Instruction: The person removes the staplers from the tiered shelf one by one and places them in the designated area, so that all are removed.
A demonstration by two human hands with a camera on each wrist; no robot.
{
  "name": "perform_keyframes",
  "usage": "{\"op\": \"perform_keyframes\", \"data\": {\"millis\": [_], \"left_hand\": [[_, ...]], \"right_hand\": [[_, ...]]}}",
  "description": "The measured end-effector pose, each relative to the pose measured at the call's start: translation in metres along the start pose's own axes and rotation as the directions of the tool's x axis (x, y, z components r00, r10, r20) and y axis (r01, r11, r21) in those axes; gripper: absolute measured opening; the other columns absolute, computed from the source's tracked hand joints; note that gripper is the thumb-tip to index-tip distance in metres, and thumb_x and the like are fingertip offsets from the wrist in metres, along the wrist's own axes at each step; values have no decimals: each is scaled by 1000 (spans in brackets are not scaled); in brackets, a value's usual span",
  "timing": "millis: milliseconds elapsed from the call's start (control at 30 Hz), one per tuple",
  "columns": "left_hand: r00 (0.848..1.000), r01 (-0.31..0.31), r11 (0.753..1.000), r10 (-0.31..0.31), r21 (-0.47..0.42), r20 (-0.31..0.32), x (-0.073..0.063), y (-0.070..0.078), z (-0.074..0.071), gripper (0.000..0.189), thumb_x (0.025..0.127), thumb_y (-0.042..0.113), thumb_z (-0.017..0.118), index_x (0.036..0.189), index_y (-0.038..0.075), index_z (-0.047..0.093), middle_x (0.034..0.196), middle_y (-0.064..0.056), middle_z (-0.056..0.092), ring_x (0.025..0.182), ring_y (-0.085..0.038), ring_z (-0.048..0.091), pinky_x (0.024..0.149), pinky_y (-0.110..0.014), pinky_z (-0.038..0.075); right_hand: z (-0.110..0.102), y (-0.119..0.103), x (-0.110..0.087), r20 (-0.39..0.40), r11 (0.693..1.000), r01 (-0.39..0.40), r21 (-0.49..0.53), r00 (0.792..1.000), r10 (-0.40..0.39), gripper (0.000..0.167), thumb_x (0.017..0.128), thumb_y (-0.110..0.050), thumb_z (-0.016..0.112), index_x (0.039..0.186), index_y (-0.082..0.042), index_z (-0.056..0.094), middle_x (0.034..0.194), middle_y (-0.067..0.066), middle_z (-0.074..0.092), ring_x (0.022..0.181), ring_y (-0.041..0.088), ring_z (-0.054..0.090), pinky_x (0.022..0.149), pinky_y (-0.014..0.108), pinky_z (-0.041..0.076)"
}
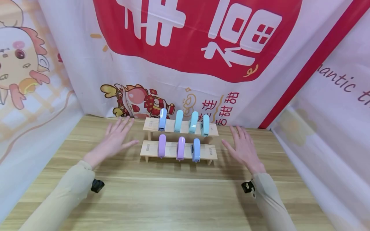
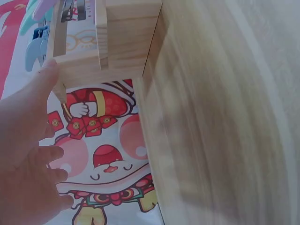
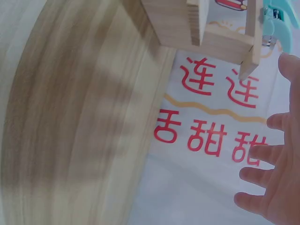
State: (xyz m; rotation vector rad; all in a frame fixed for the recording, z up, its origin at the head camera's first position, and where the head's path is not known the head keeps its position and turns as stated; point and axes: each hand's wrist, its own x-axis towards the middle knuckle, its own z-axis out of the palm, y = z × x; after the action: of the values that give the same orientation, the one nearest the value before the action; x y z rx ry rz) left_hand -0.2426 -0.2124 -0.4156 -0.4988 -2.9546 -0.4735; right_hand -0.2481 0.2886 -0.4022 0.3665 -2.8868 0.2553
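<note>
Two wooden tiers of a small stand (image 1: 150,149) hold staplers in rows. The back tier (image 1: 212,130) carries a blue stapler (image 1: 162,119) at the left and three teal staplers (image 1: 178,121) to its right. On the front tier are two purple staplers (image 1: 162,146) and a blue stapler (image 1: 196,149). My left hand (image 1: 115,138) is spread flat left of the stand, its thumb pointing toward it. To the right, my right hand (image 1: 242,148) has its fingers extended, apart from the stand in the head view. Neither hand holds anything.
The wood-grain table (image 1: 173,195) runs up to a white printed cloth (image 1: 86,86) at the back. Cloth also hangs along both sides. Black straps (image 1: 97,185) show at the wrists.
</note>
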Motion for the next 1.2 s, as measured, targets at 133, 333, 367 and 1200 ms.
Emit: {"op": "perform_keyframes", "data": {"millis": [133, 333, 367, 1200], "left_hand": [[1000, -20, 1000, 20, -20, -15, -1, 4, 4, 92, 96, 55, 55, 159, 6, 11, 167, -15, 2, 152, -48, 4, 123, -67, -1], [998, -53, 997, 52, -57, -21, -2, 8, 10, 92, 95, 51, 59, 158, 1, 14, 167, -17, 7, 152, -47, 10, 125, -64, 7], [998, -58, 996, 56, -63, -22, -3, 8, 12, 92, 95, 51, 59, 157, 1, 15, 166, -18, 9, 152, -46, 11, 125, -64, 9], [993, -119, 992, 119, -39, -4, -11, 22, 32, 90, 90, 53, 65, 151, -4, 32, 159, -25, 30, 148, -43, 31, 122, -60, 25]], "right_hand": [[-6, -7, 1, -15, 1000, 19, 19, 1000, -19, 82, 99, -62, 40, 159, -10, 18, 163, 24, 20, 148, 46, 25, 121, 65, 22], [-12, -19, 2, -23, 997, 18, 78, 1000, -16, 82, 100, -60, 42, 158, -8, 19, 161, 24, 27, 146, 43, 31, 119, 62, 30], [-12, -22, 3, -21, 996, 17, 88, 1000, -15, 82, 100, -59, 42, 158, -7, 19, 160, 24, 28, 146, 42, 31, 119, 61, 30], [-28, -60, 11, -30, 950, -1, 311, 1000, 11, 74, 99, -53, 51, 152, -4, 32, 145, 21, 47, 132, 38, 48, 110, 57, 45]]}}
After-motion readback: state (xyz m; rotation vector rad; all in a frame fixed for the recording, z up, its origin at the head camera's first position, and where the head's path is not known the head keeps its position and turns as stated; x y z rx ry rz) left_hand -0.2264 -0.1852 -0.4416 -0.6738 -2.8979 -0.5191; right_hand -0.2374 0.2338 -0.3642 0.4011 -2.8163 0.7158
